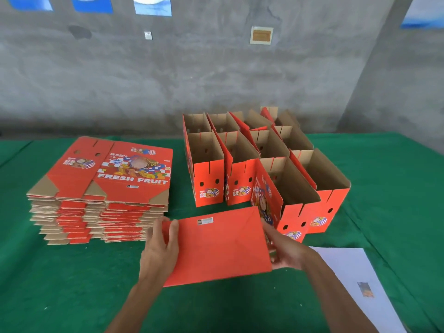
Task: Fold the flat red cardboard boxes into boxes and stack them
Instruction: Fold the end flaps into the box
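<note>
Head camera, looking forward and down. A table covered in green cloth (72, 272) fills the lower view. Behind it stands a rough grey concrete wall (192, 75) with blue-and-white posters (152, 6) along its top edge and a small framed plaque (261, 35).

Both hands hold one red box (216, 246) just above the cloth, its plain red underside turned up toward the camera. The left hand (158, 248) grips the box's left edge, fingers curled over the top of that edge. The right hand (283, 248) clasps the right edge, with its fingers largely hidden behind the cardboard. A small white label (205, 221) sits near the top of the held panel; its print is too small to read.

Beyond and to the left of the left hand lies a tall stack of flat red boxes (101, 200). The top sheet reads "FRESH FRUIT" in white capitals beneath a colourful checkered fruit picture, with smaller characters above that cannot be made out.

Beyond the right hand, touching one another in rows, stand the folded boxes (264, 164), open at the top, brown inside, red outside with small oval logos. The nearest one is just behind the right hand's fingers.

To the right of the right forearm lies a white sheet of paper (355, 280) carrying a small blurred picture.
</note>
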The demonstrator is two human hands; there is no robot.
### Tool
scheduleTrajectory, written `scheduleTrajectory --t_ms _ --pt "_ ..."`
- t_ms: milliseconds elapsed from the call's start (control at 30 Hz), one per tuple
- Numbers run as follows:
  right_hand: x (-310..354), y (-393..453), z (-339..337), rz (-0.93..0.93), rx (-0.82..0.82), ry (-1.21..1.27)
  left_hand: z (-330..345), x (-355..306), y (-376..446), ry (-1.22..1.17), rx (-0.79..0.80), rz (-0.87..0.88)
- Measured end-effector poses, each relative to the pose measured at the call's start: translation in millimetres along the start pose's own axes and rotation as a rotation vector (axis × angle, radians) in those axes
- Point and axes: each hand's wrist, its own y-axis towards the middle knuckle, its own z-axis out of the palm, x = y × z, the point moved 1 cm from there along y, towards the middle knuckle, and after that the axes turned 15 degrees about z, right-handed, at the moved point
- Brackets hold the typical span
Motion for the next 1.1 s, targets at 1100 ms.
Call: scheduleTrajectory --t_ms 1100 --pt "-52.7 107.1 21.9 -0.569 -0.929 -0.887 228.4 -34.7 60.3 -0.758 0.497 -0.437"
